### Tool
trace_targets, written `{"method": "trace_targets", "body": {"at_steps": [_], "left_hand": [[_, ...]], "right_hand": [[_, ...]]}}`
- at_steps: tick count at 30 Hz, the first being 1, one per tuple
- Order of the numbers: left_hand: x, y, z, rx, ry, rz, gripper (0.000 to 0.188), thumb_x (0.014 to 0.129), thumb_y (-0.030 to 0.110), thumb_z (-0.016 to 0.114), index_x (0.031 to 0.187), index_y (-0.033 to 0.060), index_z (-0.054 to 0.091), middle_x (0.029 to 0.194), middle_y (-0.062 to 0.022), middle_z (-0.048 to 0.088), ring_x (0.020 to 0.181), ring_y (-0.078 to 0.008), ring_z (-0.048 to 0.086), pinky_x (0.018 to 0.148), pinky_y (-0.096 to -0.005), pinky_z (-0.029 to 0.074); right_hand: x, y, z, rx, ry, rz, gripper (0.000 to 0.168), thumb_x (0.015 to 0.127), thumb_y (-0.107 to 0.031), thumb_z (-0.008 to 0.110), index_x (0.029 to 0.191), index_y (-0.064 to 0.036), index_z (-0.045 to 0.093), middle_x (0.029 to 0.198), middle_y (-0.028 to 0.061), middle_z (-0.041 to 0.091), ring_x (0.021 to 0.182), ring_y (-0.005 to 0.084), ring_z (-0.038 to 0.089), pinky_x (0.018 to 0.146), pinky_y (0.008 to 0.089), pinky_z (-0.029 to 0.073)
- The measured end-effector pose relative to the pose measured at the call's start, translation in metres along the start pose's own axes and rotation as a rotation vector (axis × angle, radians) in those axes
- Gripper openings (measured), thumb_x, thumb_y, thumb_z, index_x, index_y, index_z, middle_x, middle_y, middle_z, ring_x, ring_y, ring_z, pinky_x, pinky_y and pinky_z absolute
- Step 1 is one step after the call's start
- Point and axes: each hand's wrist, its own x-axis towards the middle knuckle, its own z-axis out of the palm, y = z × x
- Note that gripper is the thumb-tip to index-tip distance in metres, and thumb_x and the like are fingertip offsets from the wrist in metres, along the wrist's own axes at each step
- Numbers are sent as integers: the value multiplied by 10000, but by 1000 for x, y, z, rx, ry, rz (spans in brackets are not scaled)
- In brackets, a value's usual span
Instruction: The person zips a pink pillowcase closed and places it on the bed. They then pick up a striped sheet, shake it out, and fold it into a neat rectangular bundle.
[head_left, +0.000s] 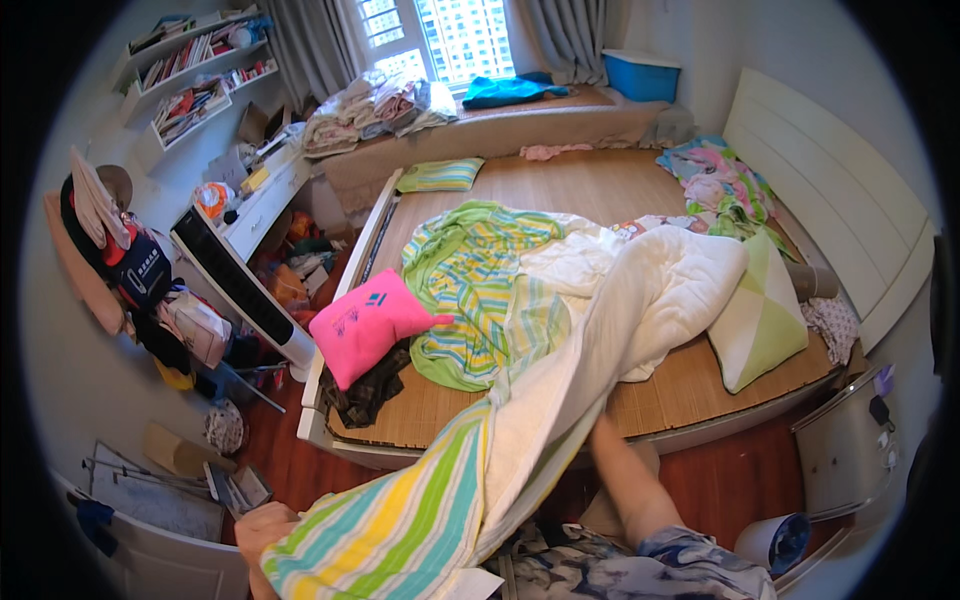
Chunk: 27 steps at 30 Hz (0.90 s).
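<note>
My left hand (262, 519) is at the lower left, closed on a corner of a striped quilt cover (405, 502) in green, yellow, teal and white. The cover stretches up from there towards the bed, where more of it lies bunched. A white quilt (660, 292) spreads over the bed beside it, with a long fold running down towards me. My right forearm (630, 480) reaches up to the underside of this fold near the bed's front edge. The fabric hides my right hand, so its grip does not show.
The bed carries a bamboo mat (675, 390), a pink pillow (371, 322), a green-and-white cushion (761, 315) and a small striped pillow (441, 176). A tower fan (240, 285) stands to the left. A metal-framed chair (844, 442) and a bin (772, 544) are on the right.
</note>
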Motion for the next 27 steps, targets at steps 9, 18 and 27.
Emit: {"method": "trace_targets", "body": {"at_steps": [9,18,27], "left_hand": [[34,-4,15,324,121,335,253,673,124,748,892,2,714,707,-85,597,613,-257,619,528,-348,466],[26,-85,50,636,118,431,327,708,117,774,1023,42,725,1025,-125,687,873,-329,687,694,-409,565],[-181,-167,172,473,-456,-97,388,818,123,668,1187,222,733,1101,-25,704,970,-239,666,752,-370,553]], "right_hand": [[32,68,-236,318,920,102,309,908,-174,687,1180,-27,709,1075,242,729,979,420,696,856,481,562],[-88,180,-171,-124,784,257,268,909,-118,656,1158,-30,707,1061,256,719,985,463,680,856,508,554],[-266,221,-13,49,100,248,220,893,-87,686,1102,-25,720,996,247,717,931,466,676,825,504,548]]}}
